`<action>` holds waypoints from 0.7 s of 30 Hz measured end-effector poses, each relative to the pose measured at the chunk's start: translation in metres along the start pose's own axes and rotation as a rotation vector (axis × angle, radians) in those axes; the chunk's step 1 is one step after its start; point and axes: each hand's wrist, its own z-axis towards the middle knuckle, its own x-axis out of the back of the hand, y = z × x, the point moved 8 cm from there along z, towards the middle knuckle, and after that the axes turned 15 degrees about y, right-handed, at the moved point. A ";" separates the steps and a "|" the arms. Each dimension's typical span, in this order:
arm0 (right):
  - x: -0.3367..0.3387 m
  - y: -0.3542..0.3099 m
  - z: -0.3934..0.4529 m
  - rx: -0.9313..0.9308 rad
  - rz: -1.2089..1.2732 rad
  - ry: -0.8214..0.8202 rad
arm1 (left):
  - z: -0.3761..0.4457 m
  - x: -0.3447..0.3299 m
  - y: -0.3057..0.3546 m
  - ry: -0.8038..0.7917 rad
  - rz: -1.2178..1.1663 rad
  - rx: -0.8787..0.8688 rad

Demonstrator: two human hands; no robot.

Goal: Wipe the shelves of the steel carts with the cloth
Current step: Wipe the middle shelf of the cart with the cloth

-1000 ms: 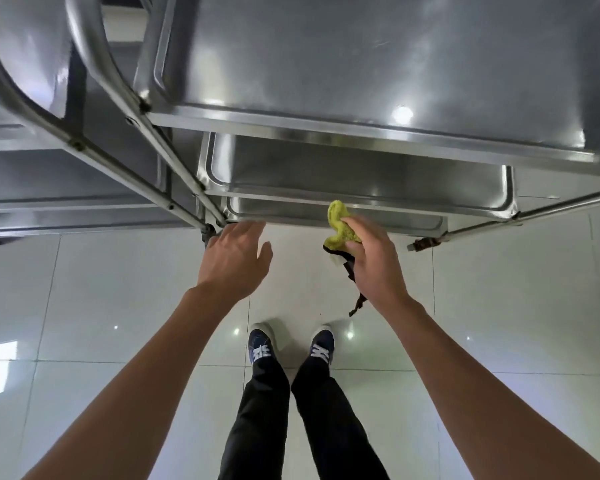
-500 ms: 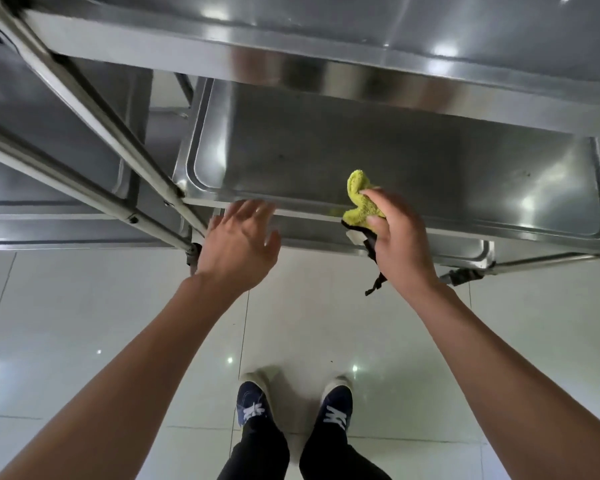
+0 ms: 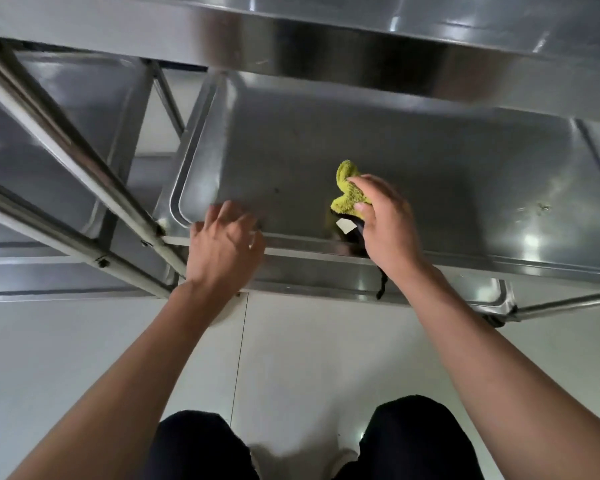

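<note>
Steel shelf [image 3: 430,174]; right hand [image 3: 385,220] grips cloth [image 3: 349,194] (bunched).

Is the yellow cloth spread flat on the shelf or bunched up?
Bunched up. The cloth is crumpled into a wad, gripped by the right hand over the middle shelf, with folds sticking out past the fingers.

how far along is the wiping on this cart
Done: nothing shows as wiped for certain. In hand: the right hand holds the yellow cloth over the middle shelf, while the left hand rests on its front rim. Left: specks on this shelf's right side, plus the bottom shelf.
</note>
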 end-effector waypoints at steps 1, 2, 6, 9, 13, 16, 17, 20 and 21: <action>-0.005 0.000 -0.002 0.012 -0.002 -0.015 | -0.001 -0.003 -0.003 0.004 0.018 0.000; -0.009 0.001 -0.003 0.023 -0.016 -0.027 | -0.002 -0.006 -0.005 0.009 0.040 -0.004; -0.017 0.004 -0.007 0.038 -0.063 -0.027 | -0.005 -0.008 -0.012 0.120 0.055 -0.015; -0.017 0.007 -0.009 0.031 -0.020 -0.007 | -0.012 -0.006 -0.014 0.196 0.027 -0.016; -0.014 0.005 -0.008 0.021 0.053 0.006 | -0.017 -0.003 -0.014 0.223 0.019 -0.022; -0.018 0.004 -0.005 0.032 0.056 -0.025 | -0.016 -0.002 -0.015 0.220 0.018 -0.036; -0.021 0.003 -0.006 0.036 0.041 -0.039 | -0.016 -0.001 -0.017 0.223 0.029 -0.037; -0.032 0.003 -0.013 0.093 -0.096 -0.110 | -0.016 0.001 -0.027 0.233 0.053 0.010; -0.038 0.004 -0.017 0.124 -0.172 -0.147 | -0.016 0.000 -0.031 0.234 0.054 0.033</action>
